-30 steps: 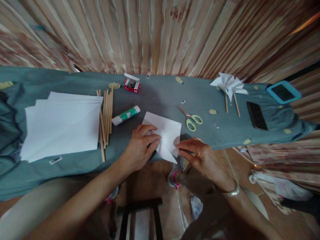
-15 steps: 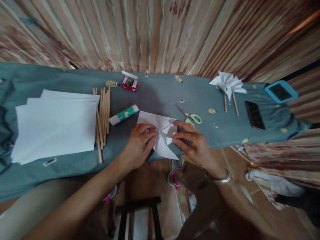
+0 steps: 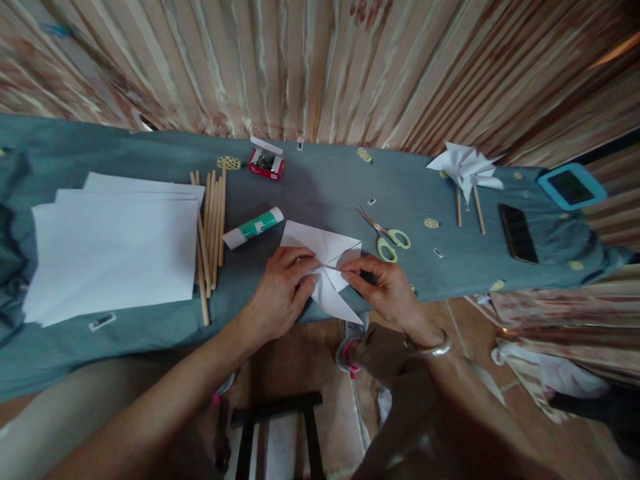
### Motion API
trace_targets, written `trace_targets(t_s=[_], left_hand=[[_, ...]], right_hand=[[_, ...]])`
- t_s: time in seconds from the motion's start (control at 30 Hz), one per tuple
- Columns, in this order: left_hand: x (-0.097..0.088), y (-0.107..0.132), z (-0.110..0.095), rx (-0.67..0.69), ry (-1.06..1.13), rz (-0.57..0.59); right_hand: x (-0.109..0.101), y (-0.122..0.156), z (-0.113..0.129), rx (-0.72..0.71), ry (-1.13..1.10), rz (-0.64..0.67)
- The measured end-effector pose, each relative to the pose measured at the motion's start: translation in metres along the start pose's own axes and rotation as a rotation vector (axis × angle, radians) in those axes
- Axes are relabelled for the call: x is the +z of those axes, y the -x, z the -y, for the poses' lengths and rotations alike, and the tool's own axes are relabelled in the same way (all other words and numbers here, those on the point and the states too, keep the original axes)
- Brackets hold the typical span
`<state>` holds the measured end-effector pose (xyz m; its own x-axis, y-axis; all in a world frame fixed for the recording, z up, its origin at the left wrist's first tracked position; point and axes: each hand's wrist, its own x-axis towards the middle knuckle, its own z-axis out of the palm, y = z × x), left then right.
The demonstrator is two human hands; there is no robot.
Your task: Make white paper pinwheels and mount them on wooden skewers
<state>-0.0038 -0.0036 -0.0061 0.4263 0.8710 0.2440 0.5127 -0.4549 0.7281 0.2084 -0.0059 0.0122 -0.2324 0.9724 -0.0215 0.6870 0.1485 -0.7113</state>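
Observation:
A white sheet of paper [image 3: 320, 239], cut into from its corners, lies near the table's front edge. My left hand [image 3: 284, 287] is closed on the paper's left side, thumb and fingers pinching it close to the centre. With finger and thumb my right hand [image 3: 385, 287] pinches a cut flap of the same sheet, right of the centre. The flap's tip is hidden by the fingers. Scissors [image 3: 384, 235] with light green handles lie just beyond my right hand. A glue stick [image 3: 254, 228] with a green label rests left of the paper.
To the left are a stack of white paper [image 3: 115, 247] and several wooden sticks [image 3: 214, 227]. A red box [image 3: 267, 160] of small metal pieces stands open at the back. Paper pinwheels [image 3: 465, 167] on sticks, a phone [image 3: 518, 233] and a blue-framed device [image 3: 573, 187] are at right.
My right hand has drawn its flap of paper inward, toward the sheet's centre. My left hand keeps its pinch. The whole view has shifted slightly.

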Motion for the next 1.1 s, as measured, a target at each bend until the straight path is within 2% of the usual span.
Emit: trace_targets(t_s=[0.17, 0.43, 0.8, 0.9, 1.1], left_hand=[[0.0005, -0.0001, 0.0004, -0.001, -0.002, 0.004], [-0.0021, -0.0013, 0.0005, -0.009, -0.01, -0.058], [-0.0055, -0.0031, 0.006, 0.001, -0.035, -0.104], [-0.0043, -0.0024, 0.0044, 0.008, -0.024, -0.091], [0.0002, -0.0014, 0.0006, -0.006, -0.048, 0.006]], right_hand=[[-0.0006, -0.0012, 0.0048, -0.027, 0.039, -0.052], [-0.0006, -0.0019, 0.0095, -0.092, 0.09, -0.082], [0.0044, -0.0055, 0.0016, -0.132, 0.15, -0.126], [0.0046, -0.0058, 0.0013, -0.128, 0.156, -0.125], [0.0047, -0.0065, 0.001, -0.143, 0.159, -0.125]])
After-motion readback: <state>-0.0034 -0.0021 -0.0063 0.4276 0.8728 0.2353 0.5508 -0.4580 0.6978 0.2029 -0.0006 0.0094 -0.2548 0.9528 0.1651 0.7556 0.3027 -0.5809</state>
